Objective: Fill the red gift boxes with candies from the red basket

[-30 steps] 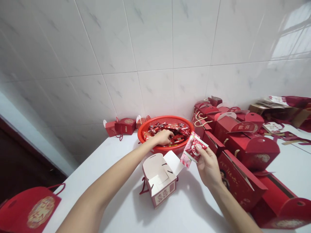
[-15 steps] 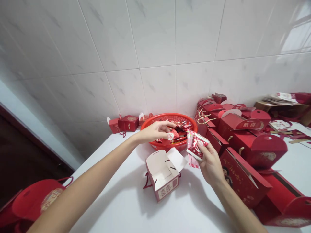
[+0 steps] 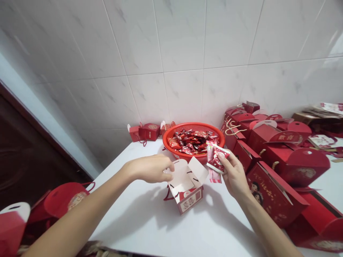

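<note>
A small gift box [image 3: 191,203] with raised white flaps stands open on the white table [image 3: 128,217]. Inside it lies a red-wrapped sweet [image 3: 185,195]. At the box's left flap is my left hand [image 3: 154,169], fingers loosely curled, thumb and forefinger slightly apart, with nothing visible between them. I cannot tell whether it touches the flap. To the right of the box, my right hand [image 3: 234,173] pinches several wrapped sweets [image 3: 216,160], red-and-white and pink, clear of the table. Behind the box sits a red plastic basket [image 3: 166,141] full of wrapped sweets [image 3: 193,139].
Many red gift boxes [image 3: 289,160] crowd the right side. Smaller red boxes [image 3: 148,132] stand at the back left by the tiled wall [image 3: 182,92]. More red boxes [image 3: 57,203] are at the lower left. Flat card pieces [image 3: 321,141] lie far right.
My left hand has moved from over the basket down and left to the gift box, and the sweet it held is gone from its fingers. A red sweet now shows inside the box.
</note>
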`<state>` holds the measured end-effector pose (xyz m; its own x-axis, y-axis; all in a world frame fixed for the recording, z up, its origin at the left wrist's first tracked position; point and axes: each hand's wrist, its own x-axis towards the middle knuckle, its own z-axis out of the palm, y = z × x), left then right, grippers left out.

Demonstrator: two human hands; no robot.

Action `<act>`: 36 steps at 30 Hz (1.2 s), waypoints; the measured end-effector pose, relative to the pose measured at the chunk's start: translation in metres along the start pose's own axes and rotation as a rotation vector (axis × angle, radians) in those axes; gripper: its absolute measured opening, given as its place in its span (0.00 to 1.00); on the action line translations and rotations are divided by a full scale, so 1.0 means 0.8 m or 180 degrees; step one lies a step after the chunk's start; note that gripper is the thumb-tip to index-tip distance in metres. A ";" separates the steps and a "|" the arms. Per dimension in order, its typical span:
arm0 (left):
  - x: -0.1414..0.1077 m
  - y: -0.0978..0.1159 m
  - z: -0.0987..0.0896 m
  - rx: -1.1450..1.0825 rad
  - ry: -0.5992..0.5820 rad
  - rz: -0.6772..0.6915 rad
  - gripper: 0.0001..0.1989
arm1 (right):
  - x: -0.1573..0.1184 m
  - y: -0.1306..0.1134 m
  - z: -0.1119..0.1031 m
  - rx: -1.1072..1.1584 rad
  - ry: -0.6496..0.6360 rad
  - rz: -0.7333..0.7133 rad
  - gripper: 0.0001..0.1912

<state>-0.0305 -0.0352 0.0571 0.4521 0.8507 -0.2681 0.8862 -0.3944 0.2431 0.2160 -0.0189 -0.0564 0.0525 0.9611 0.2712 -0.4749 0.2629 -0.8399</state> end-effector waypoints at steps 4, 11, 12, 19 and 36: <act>0.005 -0.010 0.008 -0.0471 -0.0249 -0.0238 0.21 | 0.006 -0.012 0.012 -0.0156 -0.0101 -0.0275 0.17; 0.025 -0.013 0.040 -0.0969 0.0663 0.0211 0.31 | -0.001 -0.014 0.042 -0.0922 -0.0817 -0.0880 0.10; 0.026 -0.014 0.043 -0.1054 0.0696 0.0281 0.31 | -0.004 -0.013 0.044 -0.1194 -0.1028 -0.0911 0.09; 0.029 -0.028 0.047 -0.1508 0.0676 0.0444 0.28 | -0.010 -0.009 0.036 -0.3044 -0.2173 -0.0493 0.10; 0.034 -0.026 0.051 -0.1616 0.0637 0.0550 0.27 | 0.002 -0.017 0.051 -0.2835 -0.2059 -0.0736 0.09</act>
<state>-0.0324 -0.0184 0.0069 0.5144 0.8574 -0.0149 0.6191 -0.3593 0.6983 0.1863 -0.0247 -0.0253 -0.5307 0.7248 0.4394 0.2978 0.6448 -0.7039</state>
